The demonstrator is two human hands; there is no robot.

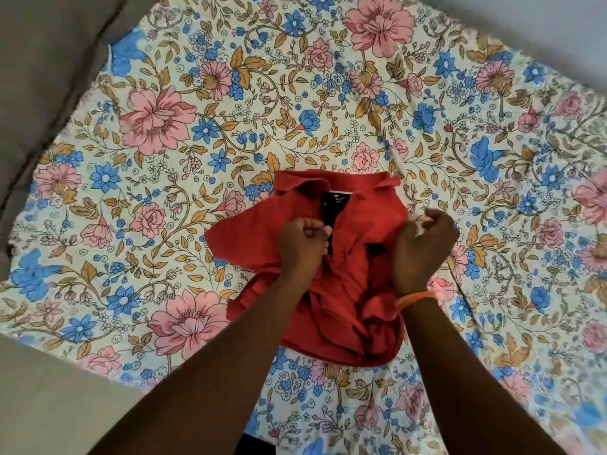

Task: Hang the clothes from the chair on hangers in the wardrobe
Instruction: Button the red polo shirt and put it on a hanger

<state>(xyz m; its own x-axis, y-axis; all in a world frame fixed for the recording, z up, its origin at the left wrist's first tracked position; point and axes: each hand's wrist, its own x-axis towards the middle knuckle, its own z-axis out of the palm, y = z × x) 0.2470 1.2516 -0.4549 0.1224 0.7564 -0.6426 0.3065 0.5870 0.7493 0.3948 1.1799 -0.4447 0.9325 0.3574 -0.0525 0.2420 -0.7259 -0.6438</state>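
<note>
Shirt [328, 257] crumpled on bedsheet [197, 142], collar at far end, 2 hands atop.

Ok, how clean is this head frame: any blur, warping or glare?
Head view: the right hand is smeared by motion blur at its fingertips, the left hand is sharper; the flowered sheet softens and bends toward the right and lower edges from the wide lens; light is even, with no glare on the red shirt.
</note>
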